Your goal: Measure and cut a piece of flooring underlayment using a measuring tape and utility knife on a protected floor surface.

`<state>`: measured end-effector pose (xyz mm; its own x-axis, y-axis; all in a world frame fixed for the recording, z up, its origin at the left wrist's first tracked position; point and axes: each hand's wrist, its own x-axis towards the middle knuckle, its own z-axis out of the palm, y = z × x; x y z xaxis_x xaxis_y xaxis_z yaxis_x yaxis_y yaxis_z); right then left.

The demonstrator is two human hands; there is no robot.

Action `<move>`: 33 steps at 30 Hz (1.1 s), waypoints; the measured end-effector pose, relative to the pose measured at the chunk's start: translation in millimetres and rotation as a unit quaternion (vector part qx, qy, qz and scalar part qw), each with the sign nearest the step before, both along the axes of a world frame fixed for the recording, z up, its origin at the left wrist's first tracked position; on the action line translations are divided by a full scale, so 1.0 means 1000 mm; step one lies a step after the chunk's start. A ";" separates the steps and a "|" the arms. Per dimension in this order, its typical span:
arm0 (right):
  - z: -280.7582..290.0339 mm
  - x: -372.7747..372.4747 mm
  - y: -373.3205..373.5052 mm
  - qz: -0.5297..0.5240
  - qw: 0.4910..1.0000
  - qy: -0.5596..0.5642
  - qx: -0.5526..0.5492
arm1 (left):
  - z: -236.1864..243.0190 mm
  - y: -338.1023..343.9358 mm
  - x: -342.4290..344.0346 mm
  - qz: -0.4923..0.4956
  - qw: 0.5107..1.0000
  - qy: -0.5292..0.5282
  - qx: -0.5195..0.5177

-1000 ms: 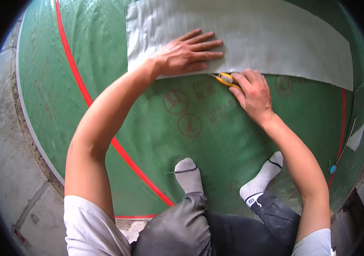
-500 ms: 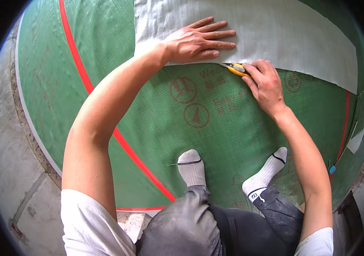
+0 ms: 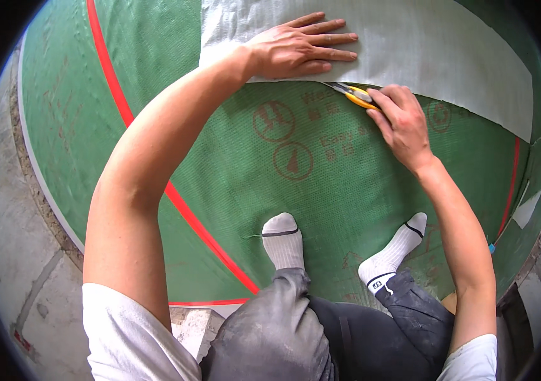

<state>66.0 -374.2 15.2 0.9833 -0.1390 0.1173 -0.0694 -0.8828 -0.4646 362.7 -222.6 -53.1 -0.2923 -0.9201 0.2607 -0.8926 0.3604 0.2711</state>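
Note:
My left hand lies flat with fingers spread on a whitish woven sheet, close to its near edge. To the right, my right hand grips a yellow-and-black utility knife. The knife's tip points left and reaches the sheet's near edge, just below my left hand. Under the sheet spreads a green woven floor covering with reddish printed symbols. Part of the knife's handle is hidden inside my right hand.
My feet in white socks stand on the green covering. A red tape line crosses it on the left, another red strip runs at the right. Bare concrete borders the left side. A pale scrap lies at right.
My left hand has shifted slightly up and right. The knife and my right hand have moved a little to the right, and the sheet's near edge sits slightly higher in view.

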 end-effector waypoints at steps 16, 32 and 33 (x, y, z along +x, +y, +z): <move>-0.001 0.020 0.013 0.031 0.999 -0.020 -0.006 | 0.028 -0.004 -0.003 -0.020 0.990 0.025 0.136; 0.001 0.038 0.025 0.043 0.999 -0.029 0.017 | -0.004 -0.007 -0.003 0.017 0.998 -0.062 -0.029; 0.000 0.041 0.028 0.043 0.998 -0.031 0.017 | -0.006 -0.007 -0.002 0.019 0.998 -0.062 -0.021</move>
